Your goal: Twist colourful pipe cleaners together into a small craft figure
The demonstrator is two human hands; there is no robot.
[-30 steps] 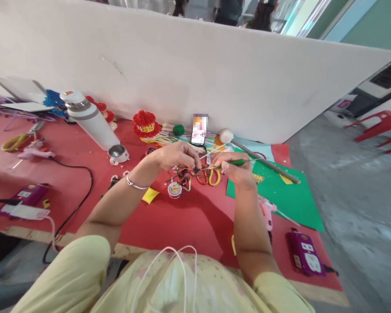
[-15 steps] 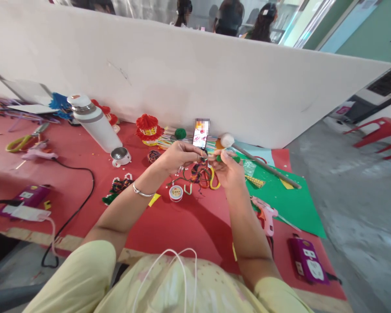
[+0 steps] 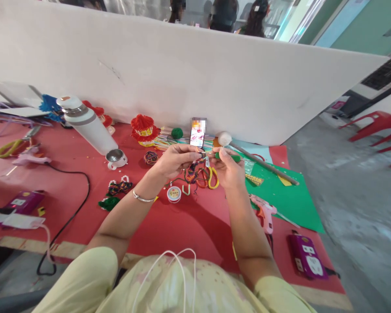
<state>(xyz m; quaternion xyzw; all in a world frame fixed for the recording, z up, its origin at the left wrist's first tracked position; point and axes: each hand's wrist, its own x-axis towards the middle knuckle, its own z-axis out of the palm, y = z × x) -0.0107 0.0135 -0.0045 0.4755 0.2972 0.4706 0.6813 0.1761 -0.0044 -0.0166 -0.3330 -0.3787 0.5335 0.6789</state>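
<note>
My right hand (image 3: 230,170) is closed around the green handle of a crochet hook (image 3: 236,158); its thin metal shaft points left to my other hand. With thumb and forefinger, my left hand (image 3: 173,161) pinches dark multicoloured yarn (image 3: 191,173) at the hook's tip, and the yarn hangs below the fingers. The exact stitch is too small to make out. Just under the hands lie scissors (image 3: 212,179) with yellow and red handles. A round white spool (image 3: 173,194) sits nearer to me, beside a pale green bent piece (image 3: 186,190).
Behind the hands a phone (image 3: 198,132) leans against the white partition (image 3: 182,78). A white flask (image 3: 89,126) and metal cup (image 3: 116,159) stand left. A pink glue gun (image 3: 265,211), a stick (image 3: 263,163) and a purple power strip (image 3: 308,255) lie right.
The view has shifted slightly, so the table things sit a little further left. Both hands keep their hold, and the hook's metal shaft shows more clearly between them.
</note>
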